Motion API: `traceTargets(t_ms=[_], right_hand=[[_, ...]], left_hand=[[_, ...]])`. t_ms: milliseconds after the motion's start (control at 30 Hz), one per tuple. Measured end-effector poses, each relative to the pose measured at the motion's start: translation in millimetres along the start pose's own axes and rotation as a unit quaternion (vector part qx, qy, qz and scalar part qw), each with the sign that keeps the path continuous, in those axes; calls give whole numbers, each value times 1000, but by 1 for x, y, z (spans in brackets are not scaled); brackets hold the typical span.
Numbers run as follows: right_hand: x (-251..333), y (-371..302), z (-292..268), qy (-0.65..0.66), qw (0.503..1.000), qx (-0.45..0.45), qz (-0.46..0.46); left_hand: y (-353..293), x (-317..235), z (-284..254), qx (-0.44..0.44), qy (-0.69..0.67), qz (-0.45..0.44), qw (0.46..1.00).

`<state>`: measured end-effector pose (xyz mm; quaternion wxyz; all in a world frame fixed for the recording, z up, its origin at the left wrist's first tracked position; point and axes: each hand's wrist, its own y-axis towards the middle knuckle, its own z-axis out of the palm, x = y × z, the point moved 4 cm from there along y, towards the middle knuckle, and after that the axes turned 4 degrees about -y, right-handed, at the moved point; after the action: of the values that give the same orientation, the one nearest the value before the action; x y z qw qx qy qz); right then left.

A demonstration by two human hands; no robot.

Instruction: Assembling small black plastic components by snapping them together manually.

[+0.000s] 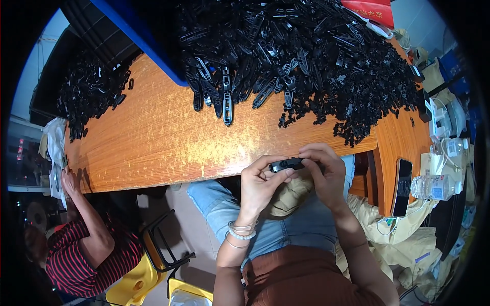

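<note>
Over my lap, just off the table's front edge, both hands are closed on a small, elongated black plastic part [285, 164]. My left hand [259, 184], with bracelets at the wrist, grips its left end between thumb and fingers. The fingertips of my right hand [325, 171] pinch its right end; whether they also hold a smaller piece there is hidden. On the far side of the table lies a large heap of long black plastic parts [265, 51]. Much smaller black pieces [352, 115] spill from its right side toward me.
A blue bin [148, 43] leans in at the back left, near another pile of black pieces [94, 86]. On the right are a phone [402, 186] and plastic bottles [436, 187]. A co-worker in a striped shirt [94, 250] sits left, beside yellow chairs [133, 280].
</note>
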<state>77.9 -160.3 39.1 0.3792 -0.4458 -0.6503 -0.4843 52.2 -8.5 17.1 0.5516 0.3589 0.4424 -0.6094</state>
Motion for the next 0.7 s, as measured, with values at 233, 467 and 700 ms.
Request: traceTargets(t_ms=[233,467,700], right_hand=[[-10,-1,1,-21,995,62,77],[-25,-9,7,21,991,79,110],[-38,12,21,7,973,222,60]], left_hand=[[3,3,-3,-12,34,36,999],[6,3,-12,48,37,-15,998],[50,-39,-60,-245,438,215,838]])
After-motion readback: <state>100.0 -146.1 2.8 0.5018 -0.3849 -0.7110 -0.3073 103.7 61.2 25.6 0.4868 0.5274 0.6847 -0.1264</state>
